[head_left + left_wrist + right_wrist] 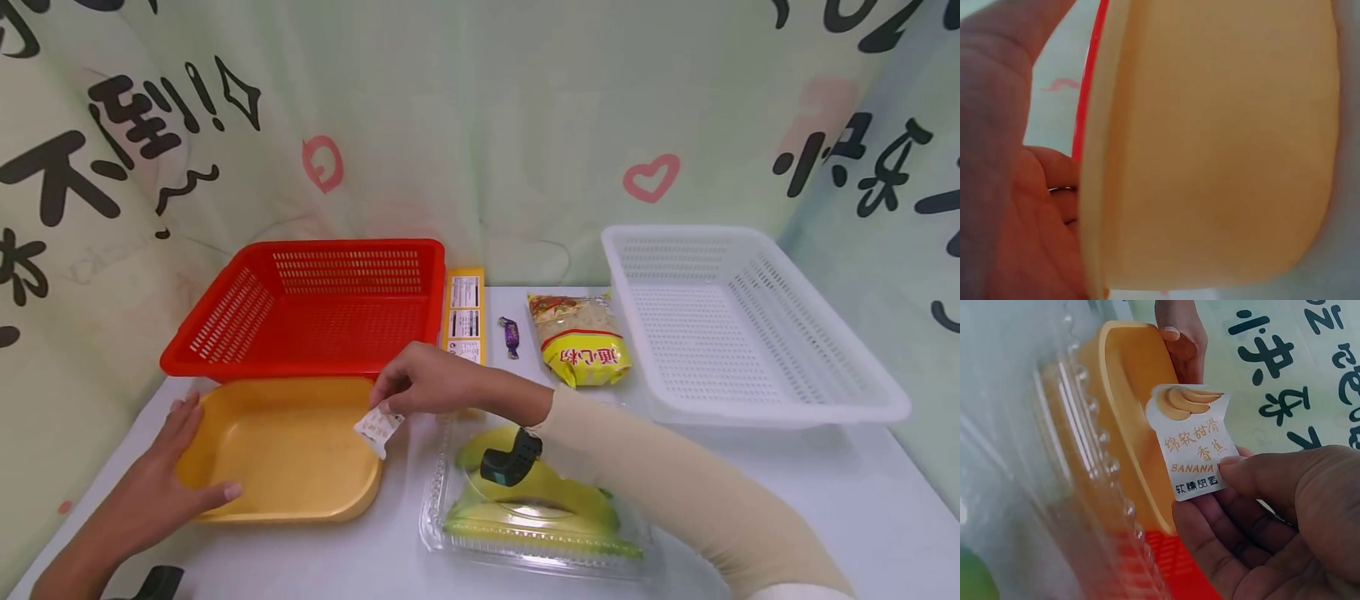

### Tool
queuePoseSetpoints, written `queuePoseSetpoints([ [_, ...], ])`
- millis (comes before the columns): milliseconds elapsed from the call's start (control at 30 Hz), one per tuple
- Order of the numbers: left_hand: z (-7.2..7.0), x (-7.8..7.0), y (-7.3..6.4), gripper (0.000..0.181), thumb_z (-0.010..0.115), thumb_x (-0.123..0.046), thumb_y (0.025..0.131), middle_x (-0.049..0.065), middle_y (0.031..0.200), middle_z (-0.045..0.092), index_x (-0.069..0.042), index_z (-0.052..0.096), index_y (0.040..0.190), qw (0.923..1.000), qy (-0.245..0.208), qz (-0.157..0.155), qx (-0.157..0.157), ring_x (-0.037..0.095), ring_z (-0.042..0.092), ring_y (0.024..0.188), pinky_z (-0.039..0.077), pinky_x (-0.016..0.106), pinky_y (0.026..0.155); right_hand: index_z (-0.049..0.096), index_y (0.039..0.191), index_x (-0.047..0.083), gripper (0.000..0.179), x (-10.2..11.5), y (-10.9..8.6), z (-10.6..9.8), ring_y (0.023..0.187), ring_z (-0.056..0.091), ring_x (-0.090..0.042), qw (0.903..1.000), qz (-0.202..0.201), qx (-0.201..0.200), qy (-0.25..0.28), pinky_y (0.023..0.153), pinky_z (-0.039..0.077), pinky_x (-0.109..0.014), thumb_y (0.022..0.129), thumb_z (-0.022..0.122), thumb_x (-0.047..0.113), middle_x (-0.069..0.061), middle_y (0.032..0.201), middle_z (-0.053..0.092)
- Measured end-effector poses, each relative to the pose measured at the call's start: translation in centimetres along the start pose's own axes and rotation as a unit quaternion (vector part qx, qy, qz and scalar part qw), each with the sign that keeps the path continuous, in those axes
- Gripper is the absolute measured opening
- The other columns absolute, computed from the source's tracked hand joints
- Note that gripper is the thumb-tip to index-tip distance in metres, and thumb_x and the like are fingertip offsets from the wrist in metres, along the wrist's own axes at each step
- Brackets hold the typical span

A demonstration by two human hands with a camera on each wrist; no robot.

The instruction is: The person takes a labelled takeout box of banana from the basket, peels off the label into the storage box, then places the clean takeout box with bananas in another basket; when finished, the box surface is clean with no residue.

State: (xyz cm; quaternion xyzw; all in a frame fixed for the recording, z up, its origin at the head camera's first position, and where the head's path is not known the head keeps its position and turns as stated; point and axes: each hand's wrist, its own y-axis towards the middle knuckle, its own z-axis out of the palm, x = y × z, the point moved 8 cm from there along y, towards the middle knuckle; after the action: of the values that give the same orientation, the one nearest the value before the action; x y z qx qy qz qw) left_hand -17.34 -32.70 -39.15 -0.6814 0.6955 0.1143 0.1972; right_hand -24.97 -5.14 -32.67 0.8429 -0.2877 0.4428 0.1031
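1. Curtain (525, 108): hangs behind the tub (292, 454); bears black characters and pink hearts.
2. Table (847, 500): white; lies under the tub.
3. White basket (780, 414): well right of the tub and farther back.
4. Red basket (345, 245): directly behind the tub; whether they touch, I cannot tell.
5. Clear box (525, 565): right of the tub; yellow-green contents (495, 500) show through.
6. Tub: yellow, upright; the left hand is on it.
7. Left hand (161, 479): spread wide at the tub's left side; fingers along the outer wall, thumb across the near left corner.
8. Right hand (420, 382): by the tub's right rear corner; narrowed, pinching the card (378, 429) between thumb and fingers.
9. Bag (588, 358): behind and right of the tub; yellow lower half.
10. Carton (465, 321): behind and right of the tub, nearer than the bag.
11. Card: at the tub's right rim; printed "BANANA".
12. Candy (512, 337): behind and right of the tub; purple wrapper.
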Motion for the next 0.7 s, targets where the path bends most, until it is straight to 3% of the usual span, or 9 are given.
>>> queuePoseSetpoints([
  [100,0.3,0.7,0.0,0.127,0.074,-0.059,0.075,0.021,0.157,-0.018,0.002,-0.008,0.151,0.9998,0.007,-0.009,0.018,0.052,-0.004,0.139,0.030,0.075,0.090,0.075,0.101,0.007,0.014,0.1,0.4,0.2,0.079,0.060,-0.013,0.9999,0.011,-0.007,0.000,0.072,0.054,-0.021,0.091,0.066,0.003,0.007,0.084,0.069],
  [267,0.8,1.9,-0.3,0.131,0.074,-0.060,0.074,0.027,0.155,-0.018,0.006,-0.011,0.149,0.9986,0.010,-0.022,0.047,0.058,0.009,0.133,0.031,0.073,0.091,0.075,0.104,0.007,0.016,-0.1,1.0,0.4,0.079,0.060,-0.012,0.9992,0.035,-0.017,-0.004,0.071,0.053,-0.019,0.091,0.067,0.004,0.007,0.087,0.069],
  [533,1.2,2.4,-0.7,0.132,0.077,-0.055,0.074,0.024,0.156,-0.019,0.002,-0.016,0.148,0.9988,-0.009,-0.012,0.046,0.057,0.017,0.129,0.031,0.071,0.095,0.075,0.106,0.006,0.017,-0.3,1.6,1.0,0.077,0.058,-0.012,0.9985,0.049,-0.023,0.003,0.068,0.053,-0.019,0.091,0.066,0.003,0.006,0.087,0.069],
  [700,1.2,2.3,-0.8,0.133,0.078,-0.054,0.074,0.031,0.154,-0.007,0.003,-0.016,0.149,0.9988,-0.017,-0.011,0.044,0.053,0.028,0.119,0.034,0.070,0.094,0.074,0.109,0.006,0.020,-0.3,2.0,1.6,0.079,0.058,-0.011,0.9982,0.056,-0.022,0.000,0.068,0.052,-0.018,0.091,0.067,0.004,0.005,0.090,0.069],
])
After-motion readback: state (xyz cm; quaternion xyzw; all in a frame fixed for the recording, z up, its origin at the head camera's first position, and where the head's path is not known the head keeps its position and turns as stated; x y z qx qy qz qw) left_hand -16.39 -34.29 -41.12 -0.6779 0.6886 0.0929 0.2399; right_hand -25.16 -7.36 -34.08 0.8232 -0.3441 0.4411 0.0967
